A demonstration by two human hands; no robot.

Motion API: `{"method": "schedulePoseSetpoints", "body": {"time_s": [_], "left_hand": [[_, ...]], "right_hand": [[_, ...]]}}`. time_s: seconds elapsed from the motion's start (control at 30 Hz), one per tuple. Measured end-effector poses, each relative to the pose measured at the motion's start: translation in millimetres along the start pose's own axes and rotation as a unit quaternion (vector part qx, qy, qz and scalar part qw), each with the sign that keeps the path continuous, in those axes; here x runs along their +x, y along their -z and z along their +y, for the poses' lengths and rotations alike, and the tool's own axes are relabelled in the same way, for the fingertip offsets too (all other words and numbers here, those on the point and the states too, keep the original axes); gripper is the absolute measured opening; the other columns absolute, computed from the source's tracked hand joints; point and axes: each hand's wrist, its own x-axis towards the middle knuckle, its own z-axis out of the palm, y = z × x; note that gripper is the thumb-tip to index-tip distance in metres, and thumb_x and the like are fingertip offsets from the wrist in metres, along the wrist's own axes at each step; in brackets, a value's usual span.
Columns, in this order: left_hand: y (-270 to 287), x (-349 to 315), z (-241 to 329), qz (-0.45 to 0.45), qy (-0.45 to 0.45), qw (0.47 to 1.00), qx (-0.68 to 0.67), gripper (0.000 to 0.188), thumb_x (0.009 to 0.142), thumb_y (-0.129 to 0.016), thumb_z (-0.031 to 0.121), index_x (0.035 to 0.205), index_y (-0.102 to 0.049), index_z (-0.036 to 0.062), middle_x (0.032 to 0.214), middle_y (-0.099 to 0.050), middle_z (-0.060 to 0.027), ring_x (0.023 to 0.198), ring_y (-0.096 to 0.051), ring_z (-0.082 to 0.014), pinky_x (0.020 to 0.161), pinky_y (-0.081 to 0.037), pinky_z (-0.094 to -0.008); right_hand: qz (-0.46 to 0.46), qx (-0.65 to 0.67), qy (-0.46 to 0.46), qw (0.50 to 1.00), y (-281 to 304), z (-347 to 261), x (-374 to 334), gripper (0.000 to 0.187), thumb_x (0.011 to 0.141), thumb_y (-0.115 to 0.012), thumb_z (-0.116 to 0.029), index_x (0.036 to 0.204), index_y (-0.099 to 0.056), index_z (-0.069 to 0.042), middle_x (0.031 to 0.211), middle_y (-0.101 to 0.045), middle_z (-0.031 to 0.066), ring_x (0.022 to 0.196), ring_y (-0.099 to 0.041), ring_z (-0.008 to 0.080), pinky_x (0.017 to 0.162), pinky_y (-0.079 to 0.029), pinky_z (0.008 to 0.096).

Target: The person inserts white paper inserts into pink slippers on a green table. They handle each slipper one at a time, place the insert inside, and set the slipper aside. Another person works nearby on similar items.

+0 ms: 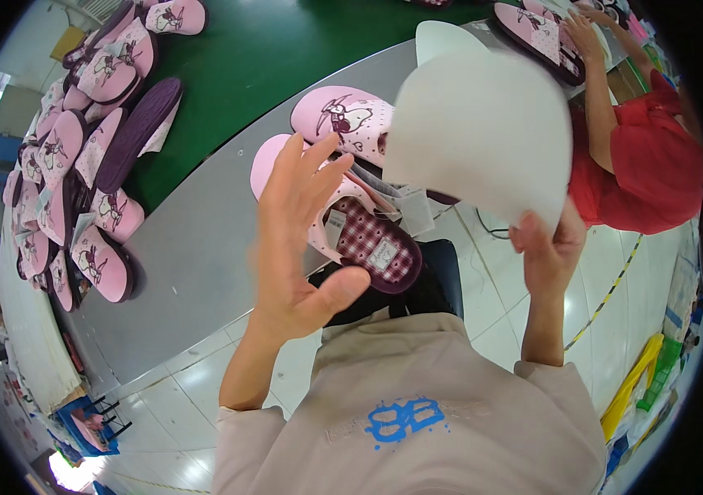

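Pinched at its lower right edge by my right hand (551, 247) is a white sheet (479, 128) with rounded edges, perhaps card; it is held up and slightly blurred. Behind its top shows another pale rounded piece (449, 41). My left hand (298, 239) hovers with fingers spread, holding nothing. Beyond and beside it lie two pink slippers on the table edge. The nearer slipper (380, 247) shows a plum checked insole with a label. The farther slipper (337, 111) has a cartoon print and is partly covered by the sheet. Tags and a clear plastic piece (417, 211) lie between them.
A grey table border (178, 256) runs along a green belt surface (252, 49). Many pink slippers (63, 157) are heaped at the left. At the right, a person in red (640, 173) handles another slipper (533, 37). A dark stool (444, 272) stands below the table.
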Motion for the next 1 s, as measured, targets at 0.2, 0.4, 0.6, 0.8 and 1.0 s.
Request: {"method": "schedulePoseSetpoints", "body": {"time_s": [0.2,0.4,0.6,0.8,1.0], "left_hand": [[-11,0,-3,-0.052,0.069,0.992,-0.093,0.135,0.078,-0.089,0.054,0.170,-0.004,0.0040,0.167,-0.034,-0.0233,0.150,-0.044,-0.0419,0.122,-0.034,-0.0557],[-3,-2,-20,-0.030,-0.012,0.998,0.051,0.157,0.054,-0.103,0.050,0.170,-0.005,0.0060,0.171,-0.023,-0.0253,0.154,-0.036,-0.0423,0.122,-0.035,-0.0535],[-16,-4,-18,-0.045,-0.055,0.989,-0.129,0.163,0.052,-0.102,0.054,0.170,0.000,0.0065,0.166,-0.032,-0.0233,0.151,-0.040,-0.0428,0.119,-0.040,-0.0533],[-30,-11,16,0.128,0.129,0.959,-0.218,0.132,0.075,-0.092,0.030,0.170,-0.003,0.0066,0.160,-0.042,-0.0172,0.146,-0.049,-0.0317,0.118,-0.043,-0.0478],[-29,-8,21,0.093,0.140,0.962,-0.215,0.116,0.081,-0.088,0.009,0.170,-0.014,0.0079,0.153,-0.051,-0.0138,0.139,-0.056,-0.0283,0.117,-0.045,-0.0453]], "right_hand": [[-0.067,-0.215,0.221,0.949,-24,-10,-13,0.038,0.087,-0.068,0.004,0.122,-0.077,-0.003,0.116,-0.073,0.0161,0.080,-0.059,0.0195,0.068,-0.048,0.0289],[-0.042,-0.274,0.347,0.896,-40,-6,-27,0.056,0.060,-0.069,0.003,0.113,-0.084,-0.010,0.119,-0.075,0.0145,0.075,-0.053,0.0212,0.063,-0.042,0.0294],[-0.017,-0.342,0.398,0.851,-61,3,-38,0.047,0.070,-0.074,-0.005,0.116,-0.081,-0.009,0.133,-0.069,0.0173,0.086,-0.054,0.0230,0.071,-0.050,0.0324],[0.009,-0.133,0.373,0.918,-72,34,-48,0.059,0.098,-0.065,-0.045,0.136,-0.061,0.000,0.149,-0.050,0.0353,0.119,-0.059,0.0401,0.100,-0.049,0.0549],[-0.120,-0.028,0.219,0.968,-42,24,-20,0.062,0.099,-0.063,-0.051,0.115,-0.075,0.008,0.157,-0.042,0.0349,0.141,-0.049,0.0455,0.120,-0.033,0.0529]]}}
